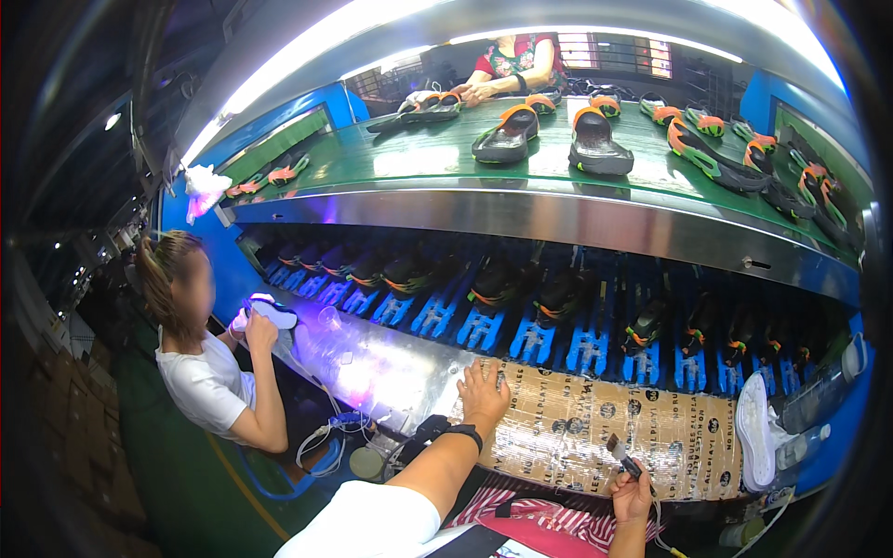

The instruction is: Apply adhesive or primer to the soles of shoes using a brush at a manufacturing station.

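My left hand [483, 392] is stretched forward over the left end of a printed cardboard sheet [577, 445], its fingers spread and nothing seen in them. Near the sheet's front edge, my right hand [633, 498] is closed around the handle of a small brush [621, 454] with its bristles pointing up and to the left. The cardboard has a shiny, wrinkled clear covering. A white shoe sole [754, 435] stands at the sheet's right end.
Blue racks [530, 342] with dark, orange-edged shoe parts line the lower shelf. Above runs a green conveyor belt [409, 158] carrying shoe parts; a person [521, 70] works behind it. At left, a co-worker [205, 363] handles a shoe piece. Clear bottles [807, 448] stand right; cables [326, 446] hang left.
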Available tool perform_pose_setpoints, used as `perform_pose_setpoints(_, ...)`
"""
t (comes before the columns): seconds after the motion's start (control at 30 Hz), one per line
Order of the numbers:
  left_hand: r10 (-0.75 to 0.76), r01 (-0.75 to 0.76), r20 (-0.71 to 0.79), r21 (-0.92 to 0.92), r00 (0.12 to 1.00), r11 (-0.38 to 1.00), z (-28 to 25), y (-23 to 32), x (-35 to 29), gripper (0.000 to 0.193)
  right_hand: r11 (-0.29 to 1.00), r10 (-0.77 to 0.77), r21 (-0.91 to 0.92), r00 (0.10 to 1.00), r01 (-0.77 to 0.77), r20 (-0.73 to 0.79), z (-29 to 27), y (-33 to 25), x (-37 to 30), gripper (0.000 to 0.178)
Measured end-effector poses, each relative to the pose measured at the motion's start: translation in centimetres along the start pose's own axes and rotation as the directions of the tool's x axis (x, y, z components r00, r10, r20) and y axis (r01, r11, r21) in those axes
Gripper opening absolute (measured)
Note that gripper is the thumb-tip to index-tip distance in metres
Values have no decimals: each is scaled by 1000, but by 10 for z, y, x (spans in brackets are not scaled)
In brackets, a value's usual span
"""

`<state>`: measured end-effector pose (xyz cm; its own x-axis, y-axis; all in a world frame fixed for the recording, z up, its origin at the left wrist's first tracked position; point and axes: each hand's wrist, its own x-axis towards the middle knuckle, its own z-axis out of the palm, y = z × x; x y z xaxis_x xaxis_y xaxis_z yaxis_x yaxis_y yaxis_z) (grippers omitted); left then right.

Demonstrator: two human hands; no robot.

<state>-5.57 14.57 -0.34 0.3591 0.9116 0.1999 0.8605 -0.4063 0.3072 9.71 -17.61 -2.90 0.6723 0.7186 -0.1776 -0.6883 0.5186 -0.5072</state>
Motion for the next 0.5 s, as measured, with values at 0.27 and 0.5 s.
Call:
perform_pose_setpoints(0.27, 1, -1, 2, 2, 1000, 1000, 0, 1, 0, 50, 1000, 5, 10, 1000, -5, 7, -3, 0, 0, 36)
perform_pose_setpoints(0.5, 5, -5, -6, 20, 1000, 1000, 1, 0, 0, 50, 1000, 1, 8, 1000, -1, -7, -2, 0, 0, 36)
